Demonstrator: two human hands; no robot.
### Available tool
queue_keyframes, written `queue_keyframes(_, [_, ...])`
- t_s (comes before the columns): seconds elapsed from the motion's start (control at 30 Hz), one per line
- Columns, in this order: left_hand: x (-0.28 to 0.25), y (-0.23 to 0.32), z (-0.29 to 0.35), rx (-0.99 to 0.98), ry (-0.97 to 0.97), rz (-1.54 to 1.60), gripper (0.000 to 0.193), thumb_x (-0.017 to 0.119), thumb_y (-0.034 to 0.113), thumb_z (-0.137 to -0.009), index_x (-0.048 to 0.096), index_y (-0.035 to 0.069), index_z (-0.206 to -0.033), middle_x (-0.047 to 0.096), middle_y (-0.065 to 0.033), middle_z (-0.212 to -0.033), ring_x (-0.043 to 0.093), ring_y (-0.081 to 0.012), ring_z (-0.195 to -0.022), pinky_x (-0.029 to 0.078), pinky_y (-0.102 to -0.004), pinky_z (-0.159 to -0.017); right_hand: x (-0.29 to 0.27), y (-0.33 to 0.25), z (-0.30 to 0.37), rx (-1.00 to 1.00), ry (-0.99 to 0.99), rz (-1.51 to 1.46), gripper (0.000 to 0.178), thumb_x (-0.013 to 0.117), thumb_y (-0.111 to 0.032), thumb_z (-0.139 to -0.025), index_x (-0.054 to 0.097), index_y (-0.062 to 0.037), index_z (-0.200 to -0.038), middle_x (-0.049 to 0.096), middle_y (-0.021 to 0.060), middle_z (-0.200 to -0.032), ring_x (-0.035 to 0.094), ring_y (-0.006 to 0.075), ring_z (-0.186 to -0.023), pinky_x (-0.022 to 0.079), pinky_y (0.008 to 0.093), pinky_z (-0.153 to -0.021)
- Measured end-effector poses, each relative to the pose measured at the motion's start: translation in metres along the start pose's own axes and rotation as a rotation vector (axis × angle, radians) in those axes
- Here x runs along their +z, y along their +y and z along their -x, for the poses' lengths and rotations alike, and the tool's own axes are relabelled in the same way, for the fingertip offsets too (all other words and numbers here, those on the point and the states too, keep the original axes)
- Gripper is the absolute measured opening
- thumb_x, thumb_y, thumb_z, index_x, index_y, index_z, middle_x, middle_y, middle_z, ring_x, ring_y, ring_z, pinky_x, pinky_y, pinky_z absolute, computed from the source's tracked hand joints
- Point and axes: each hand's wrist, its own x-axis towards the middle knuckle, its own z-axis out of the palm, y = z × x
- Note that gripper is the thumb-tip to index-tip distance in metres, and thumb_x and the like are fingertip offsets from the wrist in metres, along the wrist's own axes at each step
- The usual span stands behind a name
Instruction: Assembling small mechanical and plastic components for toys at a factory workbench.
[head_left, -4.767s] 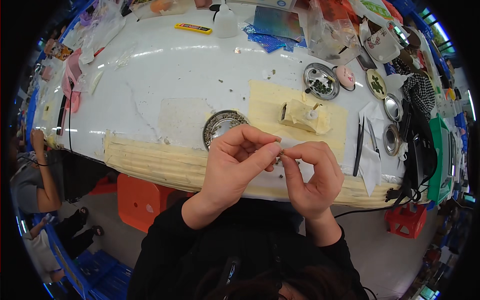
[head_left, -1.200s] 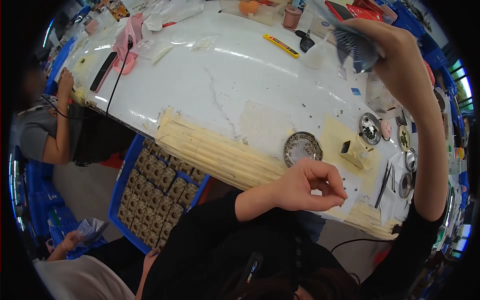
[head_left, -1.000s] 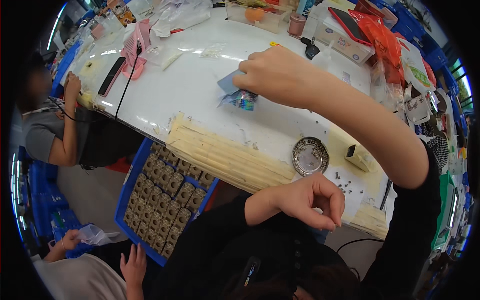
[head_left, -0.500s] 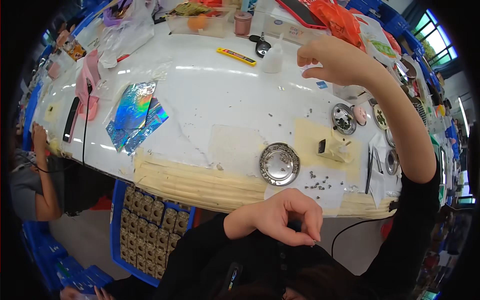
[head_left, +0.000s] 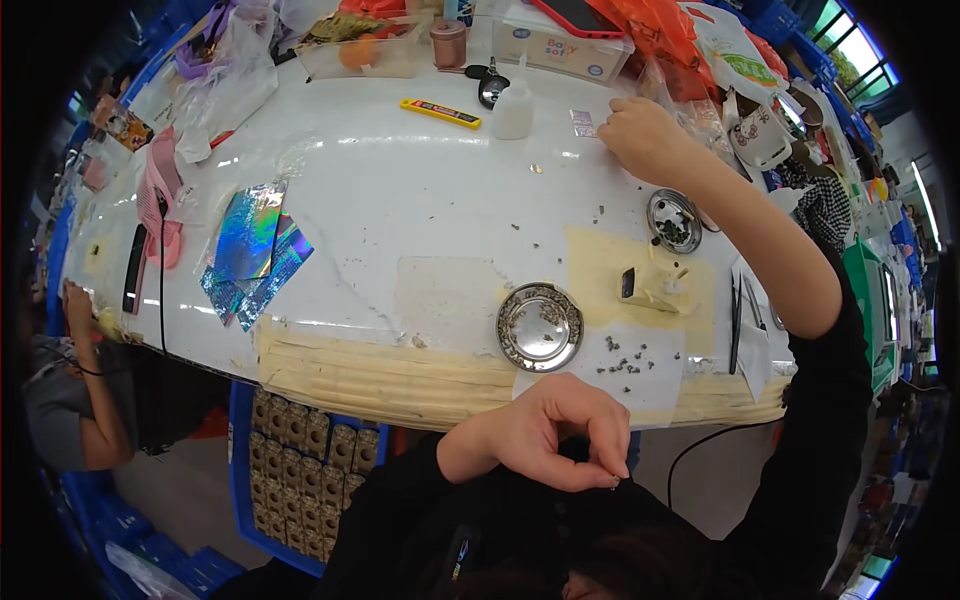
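My left hand [head_left: 548,435] is in front of the table's near edge, thumb and forefinger pinched on a tiny dark piece [head_left: 614,483] too small to name. Across the table, my right hand [head_left: 648,142] is low over the far right part, its fingers bent and drawn together. Beside its fingertips lies a small shiny card [head_left: 583,123]. Whatever those fingers hold, if anything, is hidden. Between my hands are a round metal dish [head_left: 541,338] of small bits, a scatter of small dark pieces [head_left: 627,362] and a small block with a dark face [head_left: 645,288].
A second metal dish [head_left: 675,222] sits under my right forearm. Tweezers [head_left: 737,325] lie at the right. A white squeeze bottle [head_left: 513,110], a yellow cutter [head_left: 440,113] and holographic sheets [head_left: 250,235] are farther off. Below the table is a blue crate [head_left: 243,480]; another person's arm [head_left: 95,400] is at left.
My right hand has lowered toward the tabletop, its fingers now drawn in beside the small card. My left hand keeps its pinch. The whole view has shifted slightly.
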Motion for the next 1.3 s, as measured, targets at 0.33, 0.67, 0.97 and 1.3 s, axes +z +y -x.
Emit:
queue_keyframes(0.33, [0.003,0.000,0.001,-0.047,0.045,0.023,0.013,0.070,-0.007,-0.072,0.067,0.001,-0.081,0.066,-0.0090,-0.078,0.062,-0.0164,-0.072,0.047,-0.0251,-0.063,0.008,0.001,-0.029,0.018,0.074,-0.262,0.009,0.056,-0.003,-0.075,0.050,-0.0008,-0.082,0.059,0.0147,-0.080,0.057,0.0354,-0.079,0.044,0.0437,-0.069])
queue_keyframes(0.67, [0.005,0.002,0.003,-0.052,0.081,0.052,0.009,0.069,-0.005,-0.073,0.067,0.001,-0.079,0.064,-0.0074,-0.074,0.060,-0.0128,-0.065,0.046,-0.0239,-0.060,-0.062,-0.023,-0.027,0.062,0.028,-0.347,0.005,0.056,-0.002,-0.076,0.051,-0.0033,-0.076,0.058,0.0149,-0.070,0.058,0.0331,-0.074,0.043,0.0413,-0.064])
queue_keyframes(0.97, [0.005,0.002,0.003,-0.065,0.042,0.056,0.008,0.069,-0.005,-0.074,0.067,0.000,-0.080,0.064,-0.0086,-0.079,0.059,-0.0115,-0.065,0.045,-0.0223,-0.059,-0.111,-0.139,-0.078,-0.286,-0.107,-0.772,0.007,0.063,-0.006,-0.078,0.061,-0.0006,-0.083,0.064,0.0149,-0.078,0.061,0.0294,-0.071,0.048,0.0375,-0.063])
queue_keyframes(1.3, [0.003,0.001,0.006,-0.088,0.051,0.063,0.009,0.069,-0.005,-0.074,0.067,0.000,-0.081,0.065,-0.0093,-0.081,0.060,-0.0115,-0.067,0.046,-0.0223,-0.061,-0.133,-0.148,-0.101,-0.228,0.237,-0.860,0.021,0.059,-0.018,-0.089,0.064,-0.0028,-0.102,0.067,0.0123,-0.087,0.065,0.0221,-0.076,0.052,0.0303,-0.066])
